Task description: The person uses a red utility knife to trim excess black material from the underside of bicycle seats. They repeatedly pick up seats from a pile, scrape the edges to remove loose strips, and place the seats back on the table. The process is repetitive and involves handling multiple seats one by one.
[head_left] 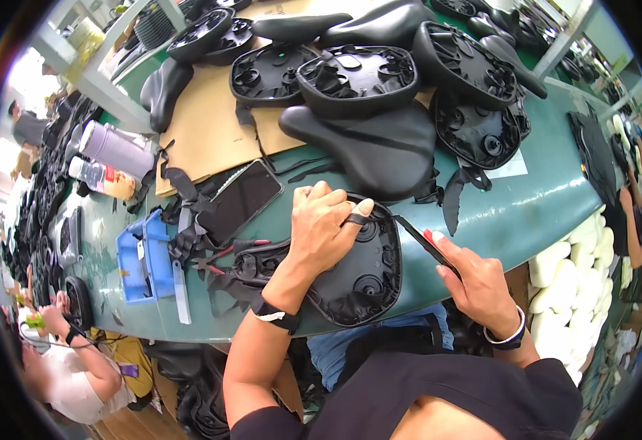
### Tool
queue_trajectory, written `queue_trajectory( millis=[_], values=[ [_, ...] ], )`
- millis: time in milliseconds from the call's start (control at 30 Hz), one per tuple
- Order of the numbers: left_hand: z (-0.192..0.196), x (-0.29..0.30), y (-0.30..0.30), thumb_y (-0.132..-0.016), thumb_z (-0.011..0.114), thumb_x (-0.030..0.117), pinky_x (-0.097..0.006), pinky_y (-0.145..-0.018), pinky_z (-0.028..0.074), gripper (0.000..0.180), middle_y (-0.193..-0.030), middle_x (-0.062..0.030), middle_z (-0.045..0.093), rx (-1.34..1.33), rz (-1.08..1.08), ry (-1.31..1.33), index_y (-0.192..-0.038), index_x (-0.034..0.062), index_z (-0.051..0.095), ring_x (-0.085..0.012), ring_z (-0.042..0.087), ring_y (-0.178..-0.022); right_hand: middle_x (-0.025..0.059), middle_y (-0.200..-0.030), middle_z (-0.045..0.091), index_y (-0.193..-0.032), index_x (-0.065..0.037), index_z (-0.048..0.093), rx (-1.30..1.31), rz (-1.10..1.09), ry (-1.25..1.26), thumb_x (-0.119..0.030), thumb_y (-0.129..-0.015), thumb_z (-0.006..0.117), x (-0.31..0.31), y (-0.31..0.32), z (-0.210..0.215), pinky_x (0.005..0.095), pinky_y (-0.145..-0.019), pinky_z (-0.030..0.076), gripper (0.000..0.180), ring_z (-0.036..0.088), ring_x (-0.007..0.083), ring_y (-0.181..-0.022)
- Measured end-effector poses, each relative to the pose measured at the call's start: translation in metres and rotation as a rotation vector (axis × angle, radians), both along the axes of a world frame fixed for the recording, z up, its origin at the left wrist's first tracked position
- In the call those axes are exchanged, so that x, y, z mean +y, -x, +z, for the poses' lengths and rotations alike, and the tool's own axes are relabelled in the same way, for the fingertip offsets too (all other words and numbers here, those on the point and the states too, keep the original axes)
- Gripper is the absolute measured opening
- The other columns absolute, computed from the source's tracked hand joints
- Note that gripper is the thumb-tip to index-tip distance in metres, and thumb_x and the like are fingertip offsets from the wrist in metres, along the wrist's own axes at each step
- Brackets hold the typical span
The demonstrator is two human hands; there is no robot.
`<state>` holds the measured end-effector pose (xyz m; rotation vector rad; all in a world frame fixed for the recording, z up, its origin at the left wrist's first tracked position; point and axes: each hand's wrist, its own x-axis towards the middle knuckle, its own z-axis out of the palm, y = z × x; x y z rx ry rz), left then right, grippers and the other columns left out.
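An upside-down black bicycle saddle (350, 282) lies in front of me near the table edge, its hollow underside facing up. My left hand (326, 226) is closed at its far rim, fingers curled in and a dark band round the thumb; the edge it grips is mostly hidden under the fingers. My right hand (482, 287) holds a slim black knife (422, 240), whose tip points at the saddle's far right rim. Whether the blade touches the cover cannot be made out. Red-handled pliers (218, 262) lie left of the saddle.
Several finished-looking saddles (369, 147) crowd the table's back. A phone (242, 199), a blue bin (144, 257), a bottle (101, 178) and a purple tumbler (118, 150) stand or lie at left. White foam pads (574, 286) are piled at right. Another person (79, 374) works at lower left.
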<state>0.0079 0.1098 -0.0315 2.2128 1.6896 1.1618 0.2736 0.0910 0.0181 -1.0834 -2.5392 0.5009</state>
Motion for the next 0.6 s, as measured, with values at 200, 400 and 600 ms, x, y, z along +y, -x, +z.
queue_trajectory(
  millis=[200,400,600],
  values=[
    [-0.003,0.004,0.007,-0.097,0.046,0.023,-0.037,-0.072,0.034,0.040,-0.062,-0.0053,0.043,-0.233,-0.020,0.067,-0.062,0.0044,0.052,-0.0233,0.044,-0.067,0.0124,-0.066,0.054,-0.139,-0.008,0.045,-0.200,-0.035,-0.039,-0.011,-0.086,0.062,-0.007,0.014,-0.022,0.0421,-0.045,0.044,0.056,0.055,0.0306,-0.048],
    [-0.005,-0.001,0.031,-0.106,0.029,0.040,-0.027,-0.086,0.035,0.058,-0.121,-0.0120,0.060,-1.008,0.223,0.288,-0.091,0.0006,0.069,-0.0165,0.049,-0.108,0.0145,-0.065,0.056,-0.135,-0.011,0.050,-0.183,-0.056,0.052,-0.013,-0.087,0.060,-0.031,0.016,-0.008,0.0450,-0.045,0.044,0.049,0.055,0.0334,-0.047],
    [0.021,-0.056,0.026,-0.105,0.026,0.045,-0.042,-0.117,0.014,0.061,-0.154,-0.0088,0.033,-1.780,0.140,0.323,-0.112,0.0005,0.067,-0.0208,0.022,-0.144,0.0054,-0.068,0.057,-0.125,-0.030,0.061,-0.200,0.280,-0.099,-0.016,-0.082,0.065,0.088,0.010,0.007,0.0390,-0.047,0.043,0.046,0.058,0.0266,-0.057]
  ],
)
